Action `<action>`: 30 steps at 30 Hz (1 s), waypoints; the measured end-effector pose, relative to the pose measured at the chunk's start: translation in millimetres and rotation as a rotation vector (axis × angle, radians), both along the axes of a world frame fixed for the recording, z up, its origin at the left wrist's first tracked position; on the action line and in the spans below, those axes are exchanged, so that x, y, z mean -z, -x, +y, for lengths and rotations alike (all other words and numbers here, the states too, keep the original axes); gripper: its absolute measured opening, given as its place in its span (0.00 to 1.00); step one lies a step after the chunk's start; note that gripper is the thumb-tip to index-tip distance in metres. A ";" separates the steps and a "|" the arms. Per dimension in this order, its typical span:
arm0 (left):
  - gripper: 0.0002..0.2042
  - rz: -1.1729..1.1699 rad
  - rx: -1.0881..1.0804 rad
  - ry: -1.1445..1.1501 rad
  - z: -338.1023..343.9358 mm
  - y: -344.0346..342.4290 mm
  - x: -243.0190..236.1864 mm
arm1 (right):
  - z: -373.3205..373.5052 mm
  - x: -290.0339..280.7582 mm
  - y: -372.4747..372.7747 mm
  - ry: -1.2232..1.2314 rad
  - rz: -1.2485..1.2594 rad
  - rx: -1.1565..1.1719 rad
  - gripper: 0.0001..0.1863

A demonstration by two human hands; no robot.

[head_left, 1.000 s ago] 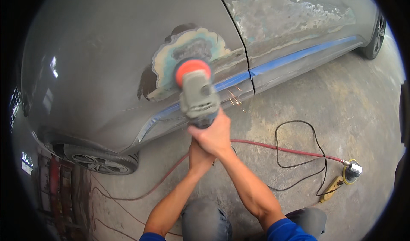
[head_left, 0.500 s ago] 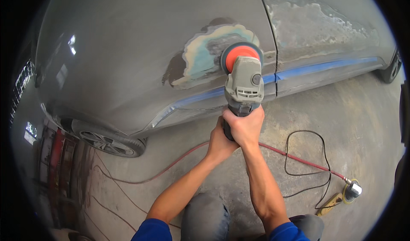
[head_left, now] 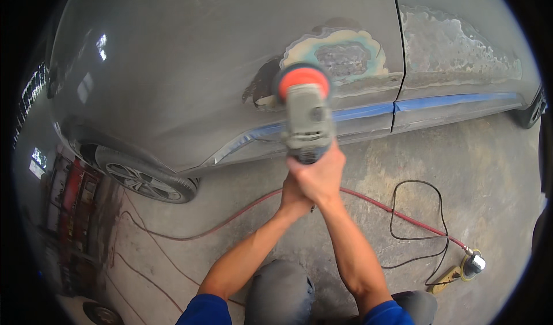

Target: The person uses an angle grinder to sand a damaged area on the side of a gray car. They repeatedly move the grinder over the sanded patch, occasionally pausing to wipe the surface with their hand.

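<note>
I grip a grey power tool (head_left: 306,118) with a red disc and dark rim, its blurred head at the lower left edge of a sanded patch (head_left: 340,57) on a grey car door. My right hand (head_left: 319,175) wraps round the tool's rear body, and my left hand (head_left: 295,198) is behind and below it on the handle, partly hidden. The patch shows cream, pale blue and bare grey layers. Below it runs blue masking tape (head_left: 438,100), which continues across the door seam. A second scuffed area (head_left: 449,48) covers the door on the right.
A car wheel (head_left: 141,181) stands at the lower left. On the concrete floor (head_left: 363,267) lie a red hose (head_left: 423,225), a looped black cable, a round hand tool (head_left: 473,263) and a yellow power strip (head_left: 444,280). Red equipment (head_left: 75,198) stands at the far left.
The tool and both hands first moved right, then back left along the patch's lower edge. Sparks seen a second ago no longer show. The view has shifted, moving the car rightward in the picture.
</note>
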State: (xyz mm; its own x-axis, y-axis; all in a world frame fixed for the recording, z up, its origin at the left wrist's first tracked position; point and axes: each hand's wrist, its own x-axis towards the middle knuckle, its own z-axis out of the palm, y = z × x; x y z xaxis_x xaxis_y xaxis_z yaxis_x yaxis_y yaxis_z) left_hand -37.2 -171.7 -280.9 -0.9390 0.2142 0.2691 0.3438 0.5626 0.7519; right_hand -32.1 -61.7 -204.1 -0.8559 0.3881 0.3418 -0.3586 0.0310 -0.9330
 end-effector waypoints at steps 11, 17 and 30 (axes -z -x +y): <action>0.30 -0.037 0.022 0.049 -4.7 -8.6 -8.7 | -7.0 -2.3 -4.0 0.021 0.003 0.049 0.34; 0.32 -0.039 0.065 -0.045 -1.2 2.0 0.2 | -2.3 6.2 -0.3 0.060 0.034 0.059 0.35; 0.27 0.011 0.037 -0.002 -4.1 2.2 9.2 | -3.7 12.5 -1.9 0.002 -0.010 0.006 0.35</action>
State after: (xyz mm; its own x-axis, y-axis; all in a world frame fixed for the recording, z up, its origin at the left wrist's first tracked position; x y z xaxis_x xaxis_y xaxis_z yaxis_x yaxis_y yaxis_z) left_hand -39.3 -175.8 -290.2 -0.9274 0.2485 0.2796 0.3726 0.5473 0.7494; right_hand -30.2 -65.4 -216.6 -0.8568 0.3942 0.3323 -0.3490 0.0310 -0.9366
